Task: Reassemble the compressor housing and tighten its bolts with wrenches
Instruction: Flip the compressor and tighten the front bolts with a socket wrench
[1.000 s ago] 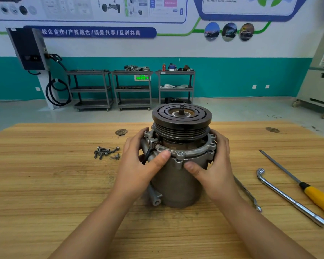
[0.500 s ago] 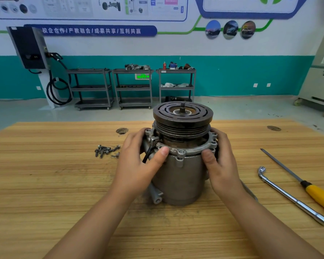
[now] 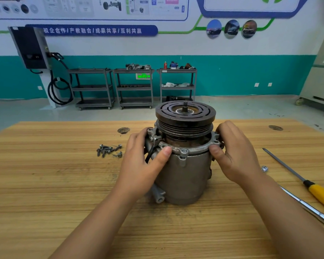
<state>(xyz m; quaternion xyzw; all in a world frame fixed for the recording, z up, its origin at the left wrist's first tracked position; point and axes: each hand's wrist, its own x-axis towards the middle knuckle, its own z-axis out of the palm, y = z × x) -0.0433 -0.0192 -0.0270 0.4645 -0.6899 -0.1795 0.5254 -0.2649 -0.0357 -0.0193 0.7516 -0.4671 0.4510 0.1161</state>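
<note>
Wood worktop [image 3: 45, 184] fills the lower view. The compressor housing [image 3: 183, 176] stands upright at the worktop's middle, a bit nearer the far edge than the near one, with a short pipe stub low on its left. My left hand [image 3: 142, 165] wraps the left side, thumb pressed on the front of the flange ring [image 3: 193, 149], fingers curled round behind it. My right hand [image 3: 236, 154] clamps the ring's right side the same way, thumb in front and fingers over the back. The hands are apart, one on each side. A dark grooved pulley [image 3: 185, 113] sits on top, threaded shaft up. Near the right edge lie an L-shaped socket wrench [image 3: 307, 208], partly under my right forearm, and a yellow-handled screwdriver [image 3: 318, 193] just beyond it. A loose pile of bolts [image 3: 108, 150] lies left of the housing, apart from it.
</note>
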